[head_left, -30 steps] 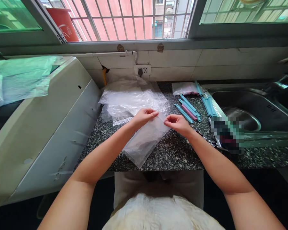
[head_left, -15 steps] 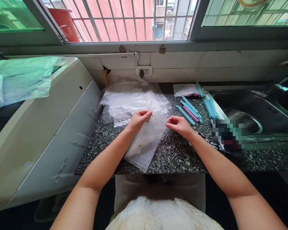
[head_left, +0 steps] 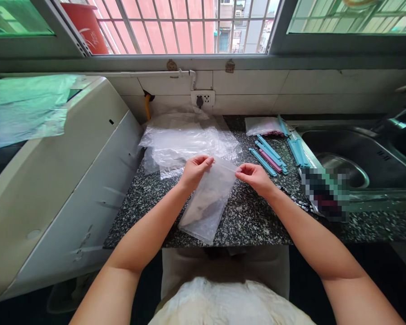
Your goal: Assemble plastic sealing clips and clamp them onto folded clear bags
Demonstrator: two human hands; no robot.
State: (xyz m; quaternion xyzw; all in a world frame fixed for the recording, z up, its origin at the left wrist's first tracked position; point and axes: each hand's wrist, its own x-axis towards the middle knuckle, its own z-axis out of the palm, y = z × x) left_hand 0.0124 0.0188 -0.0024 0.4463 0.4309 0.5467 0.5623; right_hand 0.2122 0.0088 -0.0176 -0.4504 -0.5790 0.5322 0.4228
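Between my two hands hangs a clear plastic bag (head_left: 208,203), its lower end over the front of the counter. My left hand (head_left: 198,171) pinches the top left corner, thumb uppermost. At the top right corner, my right hand (head_left: 255,178) grips the edge between thumb and fingers. Whether anything lies inside the bag I cannot tell. Just behind my left hand is a loose pile of clear plastic bags (head_left: 186,140). Several blue sealing clips (head_left: 263,161) and a pink one (head_left: 270,160) lie beyond my right hand.
A sink (head_left: 358,140) is set into the speckled counter (head_left: 250,216) on the right. More blue clips (head_left: 298,152) lie by its rim, near a blurred-out packet (head_left: 325,194). A clear packet (head_left: 262,126) rests at the back. A pale appliance (head_left: 88,149) stands on the left.
The bag's lower end has swung slightly to the right. Both hands keep their hold at its top corners, and the view has shifted a little.
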